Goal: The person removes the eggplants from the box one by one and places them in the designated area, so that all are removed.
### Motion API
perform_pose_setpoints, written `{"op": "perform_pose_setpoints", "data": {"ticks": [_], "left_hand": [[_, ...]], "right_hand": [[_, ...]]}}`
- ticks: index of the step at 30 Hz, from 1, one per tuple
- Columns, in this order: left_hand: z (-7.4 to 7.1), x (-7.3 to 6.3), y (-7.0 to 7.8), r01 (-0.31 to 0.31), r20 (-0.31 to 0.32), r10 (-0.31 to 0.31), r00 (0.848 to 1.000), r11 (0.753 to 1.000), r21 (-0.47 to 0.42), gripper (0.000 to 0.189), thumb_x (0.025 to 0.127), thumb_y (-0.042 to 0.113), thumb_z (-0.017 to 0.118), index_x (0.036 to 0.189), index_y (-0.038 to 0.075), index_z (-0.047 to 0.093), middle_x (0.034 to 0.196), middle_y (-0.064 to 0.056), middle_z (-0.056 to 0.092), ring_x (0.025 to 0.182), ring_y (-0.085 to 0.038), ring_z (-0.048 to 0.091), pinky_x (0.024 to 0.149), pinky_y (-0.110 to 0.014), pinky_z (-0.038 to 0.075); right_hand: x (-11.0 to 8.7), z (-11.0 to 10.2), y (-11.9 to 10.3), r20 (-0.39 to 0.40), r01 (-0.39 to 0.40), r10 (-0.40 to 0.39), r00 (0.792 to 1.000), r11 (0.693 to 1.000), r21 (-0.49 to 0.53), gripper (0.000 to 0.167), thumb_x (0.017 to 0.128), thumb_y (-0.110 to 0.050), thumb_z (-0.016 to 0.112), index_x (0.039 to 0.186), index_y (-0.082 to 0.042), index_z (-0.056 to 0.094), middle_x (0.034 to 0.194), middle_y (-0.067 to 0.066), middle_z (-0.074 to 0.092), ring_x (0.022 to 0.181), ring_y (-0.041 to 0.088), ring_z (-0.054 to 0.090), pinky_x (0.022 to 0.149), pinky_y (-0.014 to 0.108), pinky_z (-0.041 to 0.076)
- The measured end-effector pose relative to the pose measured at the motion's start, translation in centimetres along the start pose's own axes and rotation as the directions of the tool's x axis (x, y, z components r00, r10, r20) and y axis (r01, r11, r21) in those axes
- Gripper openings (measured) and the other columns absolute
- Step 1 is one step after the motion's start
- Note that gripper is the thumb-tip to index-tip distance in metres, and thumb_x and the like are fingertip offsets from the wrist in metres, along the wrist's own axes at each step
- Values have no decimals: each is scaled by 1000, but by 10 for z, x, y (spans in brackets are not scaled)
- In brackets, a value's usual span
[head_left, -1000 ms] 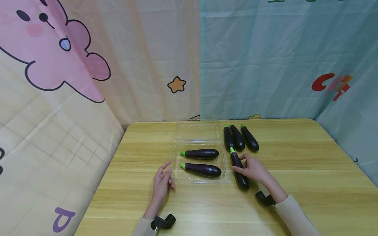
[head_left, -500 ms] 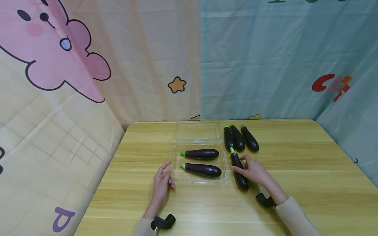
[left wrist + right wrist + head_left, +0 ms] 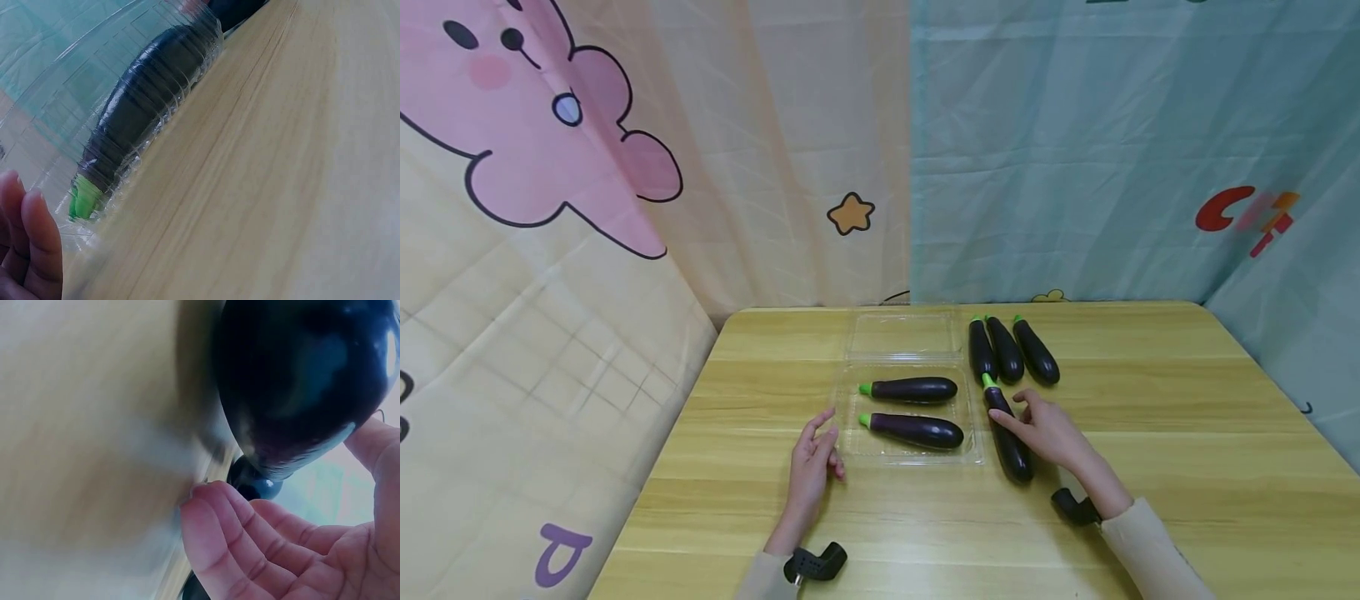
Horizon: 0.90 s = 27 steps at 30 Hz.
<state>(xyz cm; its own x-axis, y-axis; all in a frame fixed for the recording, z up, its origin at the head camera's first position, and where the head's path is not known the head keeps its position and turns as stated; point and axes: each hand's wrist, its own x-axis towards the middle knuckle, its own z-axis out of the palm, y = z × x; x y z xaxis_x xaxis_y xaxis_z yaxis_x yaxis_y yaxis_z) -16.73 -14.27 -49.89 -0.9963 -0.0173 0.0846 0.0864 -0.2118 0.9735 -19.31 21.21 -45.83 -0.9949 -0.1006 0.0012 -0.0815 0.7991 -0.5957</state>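
A dark eggplant [image 3: 1004,434] with a bright green stem end lies on the table right of a clear plastic clamshell box [image 3: 973,442]. My right hand [image 3: 1054,432] is at this eggplant, its thumb laid across the top. In the right wrist view the fingers [image 3: 234,540] extend fairly straight beside the eggplant [image 3: 303,369], with a gap showing. My left hand [image 3: 808,467] rests beside the box's left edge, fingers loosely bent and holding nothing. Inside the box are two eggplants, one at the back [image 3: 913,389] and one in front [image 3: 917,431], green ends pointing left.
Behind the right hand lie three more eggplants, a left one [image 3: 981,350], a middle one [image 3: 1005,350] and a right one [image 3: 1037,352]. The box's lid [image 3: 904,335] lies folded back toward the rear edge of the wooden table [image 3: 760,350]. A printed curtain [image 3: 790,150] hangs behind.
My right thumb has shifted slightly up along the eggplant toward its stem end. The eggplant stays where it was, and the left hand has not moved.
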Motion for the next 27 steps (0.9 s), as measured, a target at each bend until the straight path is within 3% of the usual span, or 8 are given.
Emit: {"op": "perform_pose_setpoints", "data": {"ticks": [9, 16, 21, 27], "left_hand": [[0, 0, 0, 0, 1, 0, 1000, 1000, -10, 46, 100, 17, 50, 137, -7, 38, 54, 3, 45, 45, -9, 48, 43, -22, 46], [0, 1, -1, 7, -2, -7, 1000, 1000, -27, 46, 100, 17, 51, 137, -6, 38, 55, 3, 45, 45, -9, 48, 43, -22, 45], [-1, 0, -1, 4, -4, -5, 1000, 1000, -27, 45, 100, 17, 51, 137, -6, 39, 55, 3, 46, 45, -9, 48, 43, -22, 46], [-1, 0, -1, -2, -4, 2, 1000, 1000, -26, 44, 100, 17, 51, 136, -5, 40, 54, 3, 46, 45, -9, 49, 43, -22, 46]], "right_hand": [[1, -1, -3, -20, 31, -31, 999, 999, -18, 63, 91, -50, 57, 118, 7, 52, 80, 7, 63, 68, 18, 58, 65, 39, 50], [-3, 1, -6, -5, 58, -59, 998, 998, -36, 54, 89, -42, 64, 111, 6, 56, 71, 2, 58, 61, 15, 52, 60, 34, 47], [-5, 1, -9, 17, 26, -26, 1000, 1000, -15, 40, 90, -31, 65, 106, 4, 55, 66, 1, 54, 56, 15, 48, 53, 30, 41], [-9, -1, -12, 34, -27, 27, 999, 1000, -2, 38, 87, -28, 68, 103, 4, 54, 63, 3, 50, 53, 16, 46, 49, 29, 37]]}}
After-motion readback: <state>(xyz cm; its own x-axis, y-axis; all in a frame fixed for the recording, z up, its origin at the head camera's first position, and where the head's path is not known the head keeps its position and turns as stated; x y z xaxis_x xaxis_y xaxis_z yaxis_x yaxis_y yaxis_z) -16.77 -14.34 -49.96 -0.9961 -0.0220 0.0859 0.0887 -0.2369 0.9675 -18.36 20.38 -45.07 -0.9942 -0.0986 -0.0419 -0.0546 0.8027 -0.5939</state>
